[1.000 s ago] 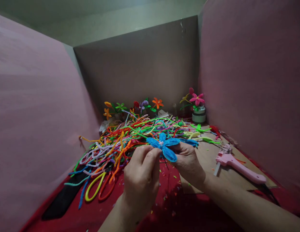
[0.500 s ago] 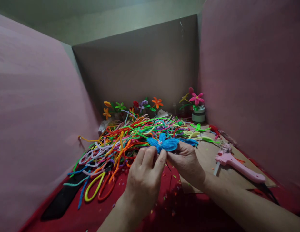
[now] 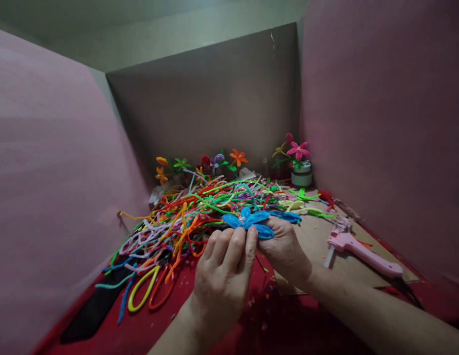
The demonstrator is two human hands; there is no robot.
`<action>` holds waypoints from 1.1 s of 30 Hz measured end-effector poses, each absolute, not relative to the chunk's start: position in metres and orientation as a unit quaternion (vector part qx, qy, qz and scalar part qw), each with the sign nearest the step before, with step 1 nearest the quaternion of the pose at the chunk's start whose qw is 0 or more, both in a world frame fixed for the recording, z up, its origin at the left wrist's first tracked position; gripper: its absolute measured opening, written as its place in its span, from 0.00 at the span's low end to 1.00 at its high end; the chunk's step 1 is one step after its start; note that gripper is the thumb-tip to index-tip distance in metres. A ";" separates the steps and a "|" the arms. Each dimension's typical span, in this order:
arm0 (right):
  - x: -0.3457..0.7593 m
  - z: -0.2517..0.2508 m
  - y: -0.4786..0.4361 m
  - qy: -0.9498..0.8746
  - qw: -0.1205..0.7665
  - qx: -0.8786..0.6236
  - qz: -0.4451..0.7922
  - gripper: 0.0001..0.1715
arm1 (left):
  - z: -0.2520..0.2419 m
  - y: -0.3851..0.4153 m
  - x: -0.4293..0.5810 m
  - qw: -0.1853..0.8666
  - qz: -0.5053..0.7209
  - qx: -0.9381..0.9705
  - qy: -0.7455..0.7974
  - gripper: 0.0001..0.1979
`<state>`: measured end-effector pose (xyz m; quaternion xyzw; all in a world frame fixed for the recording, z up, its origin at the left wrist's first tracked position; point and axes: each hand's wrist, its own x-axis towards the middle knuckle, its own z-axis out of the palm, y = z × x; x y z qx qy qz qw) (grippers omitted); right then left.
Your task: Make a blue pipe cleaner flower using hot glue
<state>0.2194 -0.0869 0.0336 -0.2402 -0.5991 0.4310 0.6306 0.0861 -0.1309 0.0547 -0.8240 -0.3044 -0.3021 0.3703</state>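
Note:
A blue fuzzy flower (image 3: 251,218) with a pale beaded centre is held in front of me, its petals spread. My left hand (image 3: 227,268) is closed on its lower side, the index finger against a petal. My right hand (image 3: 285,246) pinches the flower from the right, its fingertips partly hidden behind the petals. A thin dark stem hangs below, between the hands. Just beyond the right hand lies another blue petal piece (image 3: 288,216).
A tangled pile of coloured pipe cleaners (image 3: 200,202) lies behind the hands. At right, a pink glue gun (image 3: 366,254) rests on a brown board (image 3: 311,241). Finished flowers stand at the back, near a pale green jar (image 3: 301,175). Loop-handled scissors (image 3: 143,291) lie at left.
The flower has turned slightly, and a lower petal now shows over the right fingers. My left index finger has straightened upward against it. The whole view has shifted a little.

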 end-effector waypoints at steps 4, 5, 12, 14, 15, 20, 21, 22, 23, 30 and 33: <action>0.220 0.031 -0.086 -0.616 0.626 -0.223 0.422 0.08 | 0.058 -0.130 0.085 0.369 -0.294 -0.831 -0.296 0.19; 0.220 0.030 -0.086 -0.618 0.626 -0.225 0.420 0.08 | 0.058 -0.129 0.085 0.369 -0.289 -0.832 -0.297 0.19; 0.220 0.036 -0.088 -0.575 0.614 -0.240 0.484 0.01 | 0.061 -0.129 0.083 0.283 -0.366 -0.830 -0.311 0.19; 0.220 0.039 -0.089 -0.564 0.607 -0.257 0.497 0.04 | 0.064 -0.131 0.080 0.217 -0.449 -0.800 -0.334 0.19; 0.220 0.040 -0.090 -0.560 0.604 -0.268 0.500 0.07 | 0.065 -0.132 0.079 0.185 -0.480 -0.784 -0.348 0.18; 0.220 0.045 -0.092 -0.550 0.599 -0.278 0.511 0.11 | 0.059 -0.132 0.075 0.072 -0.512 -0.768 -0.378 0.14; 0.220 0.046 -0.093 -0.550 0.600 -0.275 0.512 0.12 | 0.057 -0.132 0.076 0.054 -0.511 -0.769 -0.380 0.13; 0.220 0.046 -0.093 -0.550 0.600 -0.273 0.513 0.13 | 0.056 -0.132 0.076 0.033 -0.512 -0.767 -0.386 0.12; 0.219 0.046 -0.093 -0.549 0.599 -0.274 0.515 0.14 | 0.055 -0.132 0.077 0.006 -0.517 -0.758 -0.397 0.12; 0.219 0.045 -0.094 -0.544 0.596 -0.265 0.528 0.12 | 0.059 -0.133 0.089 -0.383 -0.551 -0.611 -0.420 0.15; 0.219 0.044 -0.095 -0.551 0.596 -0.259 0.524 0.16 | 0.057 -0.129 0.094 -0.442 -0.572 -0.570 -0.390 0.16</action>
